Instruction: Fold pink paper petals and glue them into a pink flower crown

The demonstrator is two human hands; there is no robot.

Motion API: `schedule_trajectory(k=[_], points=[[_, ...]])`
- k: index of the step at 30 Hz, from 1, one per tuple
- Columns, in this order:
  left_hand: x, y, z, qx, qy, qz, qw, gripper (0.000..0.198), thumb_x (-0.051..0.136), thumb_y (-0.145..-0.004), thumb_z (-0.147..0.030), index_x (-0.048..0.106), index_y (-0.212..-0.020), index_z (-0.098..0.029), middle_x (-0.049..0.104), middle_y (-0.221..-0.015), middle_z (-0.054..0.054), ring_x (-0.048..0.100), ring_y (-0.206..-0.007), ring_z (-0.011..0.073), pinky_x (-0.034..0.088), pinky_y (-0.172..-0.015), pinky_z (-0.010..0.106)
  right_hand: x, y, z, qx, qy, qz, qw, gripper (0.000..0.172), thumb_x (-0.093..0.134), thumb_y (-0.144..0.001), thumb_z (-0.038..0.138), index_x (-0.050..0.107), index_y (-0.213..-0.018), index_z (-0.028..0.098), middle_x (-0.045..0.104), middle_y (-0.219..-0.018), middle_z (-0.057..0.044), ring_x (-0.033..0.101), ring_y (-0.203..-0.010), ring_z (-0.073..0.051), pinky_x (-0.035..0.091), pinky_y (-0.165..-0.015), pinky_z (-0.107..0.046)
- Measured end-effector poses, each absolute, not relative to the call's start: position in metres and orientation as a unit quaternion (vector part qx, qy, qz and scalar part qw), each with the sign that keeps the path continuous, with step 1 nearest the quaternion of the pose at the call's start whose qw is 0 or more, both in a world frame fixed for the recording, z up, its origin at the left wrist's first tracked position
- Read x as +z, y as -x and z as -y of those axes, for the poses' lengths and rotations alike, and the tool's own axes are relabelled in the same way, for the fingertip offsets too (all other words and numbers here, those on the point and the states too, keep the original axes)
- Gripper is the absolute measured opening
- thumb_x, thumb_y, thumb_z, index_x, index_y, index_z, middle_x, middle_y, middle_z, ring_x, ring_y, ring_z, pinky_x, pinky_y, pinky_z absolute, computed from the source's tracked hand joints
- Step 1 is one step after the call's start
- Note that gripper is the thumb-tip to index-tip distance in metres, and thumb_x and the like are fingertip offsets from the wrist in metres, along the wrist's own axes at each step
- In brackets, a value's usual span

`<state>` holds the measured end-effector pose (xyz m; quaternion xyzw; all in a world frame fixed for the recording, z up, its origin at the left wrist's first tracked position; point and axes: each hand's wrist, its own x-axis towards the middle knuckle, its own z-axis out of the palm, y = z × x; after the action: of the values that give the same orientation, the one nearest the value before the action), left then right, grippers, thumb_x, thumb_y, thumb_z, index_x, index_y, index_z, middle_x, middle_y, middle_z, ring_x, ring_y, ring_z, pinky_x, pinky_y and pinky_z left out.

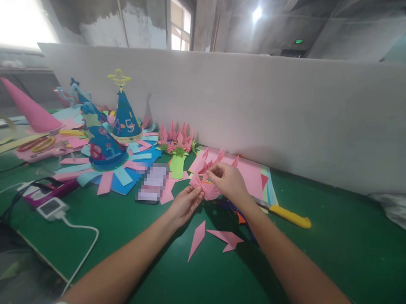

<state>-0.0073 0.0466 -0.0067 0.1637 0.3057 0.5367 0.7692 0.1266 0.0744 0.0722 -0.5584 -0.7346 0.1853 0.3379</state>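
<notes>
Pink origami (pixel 212 194) partly behind right fingers (pixel 219 169)

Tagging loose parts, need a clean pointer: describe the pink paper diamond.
On the green table, look just nearer the viewer than the left hand and right hand. Of two loose pink pieces there, the pink diamond is the left one: slim and four-sided, unlike the many-pointed piece beside it.

The pink paper crown (pixel 212 192) is held between the left hand (pixel 188 201), at its lower corner, and the right hand (pixel 229 181), at its upper part. It is folded from creased paper, with slim pointed tips standing up behind and broad flat folds in front. It sits roughly upright; whether its ring is closed cannot be told.
</notes>
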Motion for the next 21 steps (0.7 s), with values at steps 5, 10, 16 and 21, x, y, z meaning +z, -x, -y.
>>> schedule_trajectory(k=[5, 10, 16, 21], points=[[-0.003, 0.006, -0.046, 0.538, -0.159, -0.332, 0.758, 0.014, 0.065, -0.076, -0.009, 0.052, -0.073, -0.013, 0.058, -0.068, -0.001, 0.059, -0.059, 0.0022, 0.051, -0.061, 0.009, 0.073, -0.123, -0.068, 0.153, 0.565, 0.744, 0.322, 0.013, 0.054, -0.074, 0.027, 0.057, -0.064, 0.020, 0.068, -0.072, -0.002, 0.060, -0.066, -0.015, 0.040, -0.058, -0.025], [-0.003, 0.006, -0.046, 0.539, -0.155, -0.331, 0.759, 0.015, 0.066, -0.075, -0.008, 0.052, -0.073, -0.013, 0.057, -0.067, -0.002, 0.060, -0.061, 0.0023, 0.051, -0.064, 0.010, 0.075, -0.120, -0.065, 0.146, 0.567, 0.748, 0.313, 0.013, 0.054, -0.073, 0.026, 0.057, -0.061, 0.020, 0.068, -0.071, -0.001, 0.059, -0.064, -0.015, 0.039, -0.057, -0.025], [-0.005, 0.006, -0.046, 0.539, -0.157, -0.330, 0.759, 0.014, 0.063, -0.078, -0.008, 0.051, -0.074, -0.013, 0.057, -0.066, -0.002, 0.059, -0.060, 0.0023, 0.050, -0.063, 0.010, 0.076, -0.116, -0.065, 0.156, 0.574, 0.742, 0.309, 0.012, 0.054, -0.073, 0.025, 0.059, -0.063, 0.020, 0.068, -0.072, -0.002, 0.060, -0.067, -0.016, 0.040, -0.059, -0.026], [-0.003, 0.005, -0.046, 0.540, -0.156, -0.333, 0.757, 0.013, 0.062, -0.079, -0.008, 0.051, -0.073, -0.013, 0.056, -0.065, -0.002, 0.059, -0.059, 0.0022, 0.050, -0.061, 0.009, 0.074, -0.115, -0.066, 0.166, 0.583, 0.733, 0.310, 0.012, 0.054, -0.072, 0.027, 0.059, -0.063, 0.020, 0.068, -0.073, -0.002, 0.060, -0.069, -0.017, 0.040, -0.058, -0.026]])
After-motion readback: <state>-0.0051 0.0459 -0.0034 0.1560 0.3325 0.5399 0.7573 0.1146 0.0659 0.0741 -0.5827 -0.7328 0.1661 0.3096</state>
